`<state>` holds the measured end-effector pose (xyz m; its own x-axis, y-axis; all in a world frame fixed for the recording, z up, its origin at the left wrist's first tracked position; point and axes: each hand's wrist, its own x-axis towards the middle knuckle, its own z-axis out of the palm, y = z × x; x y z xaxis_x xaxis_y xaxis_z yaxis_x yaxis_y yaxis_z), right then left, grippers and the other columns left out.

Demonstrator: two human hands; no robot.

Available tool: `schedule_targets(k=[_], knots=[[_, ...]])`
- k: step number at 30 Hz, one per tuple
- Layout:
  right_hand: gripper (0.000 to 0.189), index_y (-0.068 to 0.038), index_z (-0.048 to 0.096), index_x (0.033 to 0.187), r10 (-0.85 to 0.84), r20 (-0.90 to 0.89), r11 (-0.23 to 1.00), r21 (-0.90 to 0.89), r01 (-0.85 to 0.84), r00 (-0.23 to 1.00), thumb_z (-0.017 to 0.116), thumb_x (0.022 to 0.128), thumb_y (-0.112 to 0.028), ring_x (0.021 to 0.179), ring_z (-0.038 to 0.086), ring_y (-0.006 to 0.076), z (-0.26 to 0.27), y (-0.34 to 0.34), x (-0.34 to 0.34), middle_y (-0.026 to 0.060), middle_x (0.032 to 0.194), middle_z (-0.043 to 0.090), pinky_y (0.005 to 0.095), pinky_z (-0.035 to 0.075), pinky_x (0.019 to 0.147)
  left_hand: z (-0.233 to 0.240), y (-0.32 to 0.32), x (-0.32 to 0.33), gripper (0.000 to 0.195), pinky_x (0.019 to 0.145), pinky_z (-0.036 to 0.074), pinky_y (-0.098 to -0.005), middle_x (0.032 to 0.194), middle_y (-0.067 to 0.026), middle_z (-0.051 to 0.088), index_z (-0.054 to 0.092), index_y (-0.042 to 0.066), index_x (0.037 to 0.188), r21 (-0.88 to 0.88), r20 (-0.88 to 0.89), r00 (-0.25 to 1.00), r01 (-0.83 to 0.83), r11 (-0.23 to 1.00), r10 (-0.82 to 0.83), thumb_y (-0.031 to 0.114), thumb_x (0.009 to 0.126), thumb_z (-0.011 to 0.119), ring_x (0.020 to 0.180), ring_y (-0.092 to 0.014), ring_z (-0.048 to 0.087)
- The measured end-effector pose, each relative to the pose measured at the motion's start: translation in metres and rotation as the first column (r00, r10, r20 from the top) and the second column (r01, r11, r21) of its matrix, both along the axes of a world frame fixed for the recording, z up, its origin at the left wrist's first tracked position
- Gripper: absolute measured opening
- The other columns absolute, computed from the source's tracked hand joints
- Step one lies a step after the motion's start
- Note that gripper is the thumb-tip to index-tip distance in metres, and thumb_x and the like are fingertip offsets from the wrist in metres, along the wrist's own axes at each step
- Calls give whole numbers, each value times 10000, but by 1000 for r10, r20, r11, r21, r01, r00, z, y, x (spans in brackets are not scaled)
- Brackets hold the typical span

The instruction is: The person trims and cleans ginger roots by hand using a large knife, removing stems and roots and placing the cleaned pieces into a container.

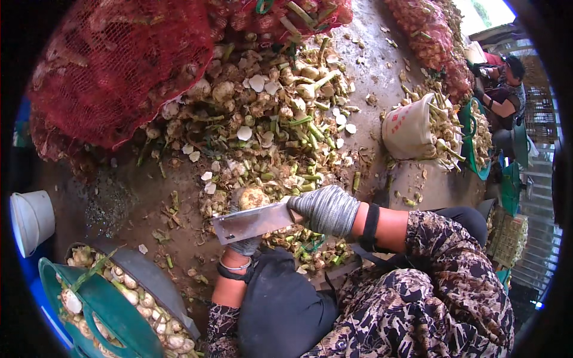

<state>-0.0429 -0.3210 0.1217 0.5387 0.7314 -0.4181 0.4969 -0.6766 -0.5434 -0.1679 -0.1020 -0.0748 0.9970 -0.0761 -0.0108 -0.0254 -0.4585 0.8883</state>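
Observation:
My right hand, in a grey knitted glove, grips the handle of a cleaver. The wide blade lies across the front of my left hand, which wears a similar glove and is largely hidden behind it. Just above the blade's upper edge, a garlic bulb shows its rough, yellowish root side; my left hand holds it. Whether the blade touches the bulb cannot be told. Beyond my hands spreads a heap of garlic bulbs, cut stems and root trimmings on the floor.
Red mesh sacks of garlic stand at the upper left. Green baskets and a white bucket are at the left. A pail of garlic stands at the right, near another green basket and a seated co-worker.

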Motion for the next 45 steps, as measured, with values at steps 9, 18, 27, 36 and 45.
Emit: schedule_targets(k=[9, 18, 27, 36, 45], knots=[[168, -117, 613, 995, -375, 99, 868, -312, 386, 922, 608, 861, -219, 800, 669, 365, -64, -52, 31, 174, 855, 670, 462, 525, 657, 135, -28, 36, 573, 799, 534, -342, 1042, -110, 579, 444, 61, 1250, -497, -199, 968, -233, 836, 151, 203, 799, 768, 878, -224, 616], [482, -85, 671, 1030, -487, -743, 679, 8, 735, 458, 696, 851, -532, 706, 552, 114, -19, 17, 7, 22, 792, 617, 303, 466, 650, 117, -18, 54, 779, 926, 478, -393, 1140, -107, 576, 461, 52, 1244, 83, 113, 993, 26, 996, -35, 308, 649, 893, 1039, -245, 576], [305, -62, 632, 1083, -403, -433, 823, 213, 526, 806, 763, 836, -184, 894, 635, 129, -37, 18, -5, 62, 942, 687, 323, 515, 824, 21, -7, 25, 645, 832, 528, -362, 1197, -152, 574, 406, 126, 1396, -587, -361, 925, -326, 741, 121, 138, 831, 717, 960, -277, 644], [307, -56, 603, 1058, -561, -340, 737, 210, 643, 754, 698, 886, -293, 812, 593, 165, -69, 25, -4, 79, 864, 652, 351, 502, 764, 75, -56, 71, 369, 1001, 447, -424, 1186, -102, 631, 592, 60, 1225, -668, -625, 618, -740, -83, -478, 305, 953, 542, 1114, -272, 581], [250, -73, 635, 1066, -542, -455, 677, 261, 688, 706, 723, 866, -193, 853, 631, 134, -80, -9, -15, 64, 931, 687, 315, 524, 803, -32, -23, 46, 344, 747, 519, -334, 921, -71, 605, 609, 23, 1077, -343, -544, 814, -436, 832, 203, 337, 938, 619, 853, -165, 582]])
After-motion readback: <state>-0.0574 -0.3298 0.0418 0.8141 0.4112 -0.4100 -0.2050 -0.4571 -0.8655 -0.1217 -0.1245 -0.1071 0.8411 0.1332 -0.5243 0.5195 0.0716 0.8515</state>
